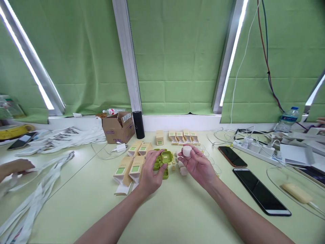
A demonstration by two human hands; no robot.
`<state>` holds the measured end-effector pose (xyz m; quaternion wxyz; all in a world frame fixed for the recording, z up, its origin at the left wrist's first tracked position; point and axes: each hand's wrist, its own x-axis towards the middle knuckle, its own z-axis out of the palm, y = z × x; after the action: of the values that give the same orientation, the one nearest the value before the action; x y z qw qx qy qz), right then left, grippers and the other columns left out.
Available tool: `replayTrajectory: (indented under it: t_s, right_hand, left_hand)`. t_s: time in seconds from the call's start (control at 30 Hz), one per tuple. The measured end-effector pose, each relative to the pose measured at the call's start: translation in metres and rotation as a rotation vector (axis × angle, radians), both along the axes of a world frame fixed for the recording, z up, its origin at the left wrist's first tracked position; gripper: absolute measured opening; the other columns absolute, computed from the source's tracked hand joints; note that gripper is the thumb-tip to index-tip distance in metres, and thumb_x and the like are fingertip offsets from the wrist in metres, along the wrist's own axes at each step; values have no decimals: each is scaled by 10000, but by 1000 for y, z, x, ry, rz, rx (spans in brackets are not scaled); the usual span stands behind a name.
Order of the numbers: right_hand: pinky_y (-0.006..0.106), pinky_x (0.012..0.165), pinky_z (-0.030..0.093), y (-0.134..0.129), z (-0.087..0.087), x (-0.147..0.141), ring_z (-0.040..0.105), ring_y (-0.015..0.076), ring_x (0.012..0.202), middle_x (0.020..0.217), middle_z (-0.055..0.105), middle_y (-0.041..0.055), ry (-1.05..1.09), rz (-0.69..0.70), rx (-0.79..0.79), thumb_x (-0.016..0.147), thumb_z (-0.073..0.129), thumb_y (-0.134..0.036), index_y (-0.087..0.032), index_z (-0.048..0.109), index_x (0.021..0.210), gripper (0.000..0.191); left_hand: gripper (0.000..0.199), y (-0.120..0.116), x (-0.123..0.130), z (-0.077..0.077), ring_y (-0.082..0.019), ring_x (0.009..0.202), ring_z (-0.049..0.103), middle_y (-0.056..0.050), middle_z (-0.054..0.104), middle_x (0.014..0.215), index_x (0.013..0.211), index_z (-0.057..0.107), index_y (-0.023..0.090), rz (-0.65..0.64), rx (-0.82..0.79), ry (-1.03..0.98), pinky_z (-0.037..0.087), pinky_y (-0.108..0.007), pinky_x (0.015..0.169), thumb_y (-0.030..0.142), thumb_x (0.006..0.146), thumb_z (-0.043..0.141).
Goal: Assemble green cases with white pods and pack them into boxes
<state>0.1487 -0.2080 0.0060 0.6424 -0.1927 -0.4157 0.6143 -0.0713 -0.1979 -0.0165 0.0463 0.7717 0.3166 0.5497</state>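
My left hand [151,173] grips a small olive-green plastic case [166,157] with its lid open, fingers and thumb around its left side. Between the thumb and fingertips of my right hand [201,168] is a white round, short cylinder [187,151], held a little to the right of the case. More white pieces [183,170] lie on the table beneath my right hand, partly hidden. Another green part [166,174] shows below the case. Tan cartons [122,169] with green labels and open flaps lie just left of my left hand.
More small cartons [180,137] stand behind. A cardboard box [118,127] and a black cylinder [138,124] are at the back. Phones [261,191] and a power strip [259,154] with tangled cables lie right. White straps [43,189] and another person's hand [16,167] are left.
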Motion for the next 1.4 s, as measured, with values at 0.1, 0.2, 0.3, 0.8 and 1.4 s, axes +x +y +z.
replayTrajectory:
  t_s: [0.1,0.2,0.3,0.8,1.4]
  right_hand:
    - [481,977,582,-4,5,5,719,245,958,1021,755,30,-98,-50,40,770,887,-447,-300,764,1118,397]
    - [378,808,595,-7,5,13,684,206,850,986,753,38,-238,-71,70,719,931,-380,-278,770,1151,472]
    - [314,726,571,-5,1,23,661,204,900,1053,738,46,-354,-131,100,663,955,-301,-274,758,1173,547]
    - [459,963,515,-10,-14,63,644,283,1117,1194,697,96,-1348,-479,595,789,580,2,-235,706,1126,431]
    - [367,851,391,-11,-29,46,630,255,936,977,712,80,-1834,-528,668,661,565,114,-177,677,952,426]
  left_hand:
    - [413,-1,0,0,-294,1188,595,-125,661,1226,1412,571,238,4,1,4,537,-467,993,286,1004,612]
    - [413,-1,0,0,-287,1181,595,-120,660,1219,1410,570,237,6,11,2,535,-458,990,273,1001,617]
    - [420,-1,1,0,-285,1194,587,-118,656,1242,1411,568,240,-4,19,-4,529,-459,1004,257,996,627]
    - [372,-5,4,7,-279,1155,610,-111,683,1195,1366,590,225,29,59,38,543,-447,975,246,995,617]
    - [397,-5,7,6,-294,1139,606,-121,685,1170,1386,577,216,22,51,58,547,-476,961,260,994,618]
